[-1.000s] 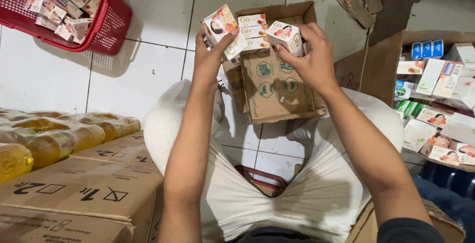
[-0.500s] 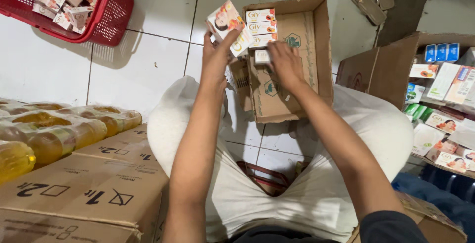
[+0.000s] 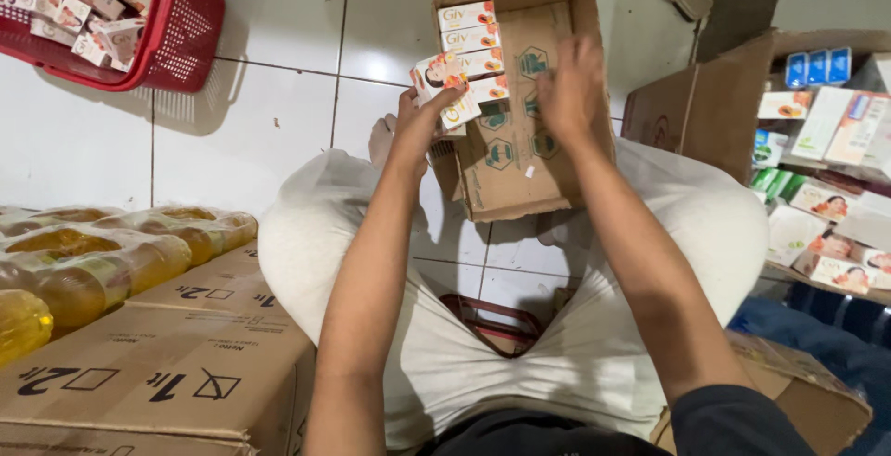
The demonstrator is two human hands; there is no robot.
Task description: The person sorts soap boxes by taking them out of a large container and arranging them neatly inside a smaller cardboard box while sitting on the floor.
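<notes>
Cardboard box [image 3: 520,154] on the floor: left hand [image 3: 419,120] grasps small soap boxes [image 3: 442,85] at its edge; right hand [image 3: 571,89] rests released inside.

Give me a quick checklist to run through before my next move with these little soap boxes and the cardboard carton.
1. Left hand has a firm hold on the small boxes: ok, fingers wrap them at the carton's left edge.
2. Right hand is free: cannot tell, only its back shows, over the carton.
3. Cardboard carton is open and within reach: ok, it sits open between the knees.
4. Room left in the carton: ok, one stacked row of boxes along the left wall, bare cardboard beside it.
5. Row in the carton is tidy: ok, the boxes lie flat and aligned.
</notes>
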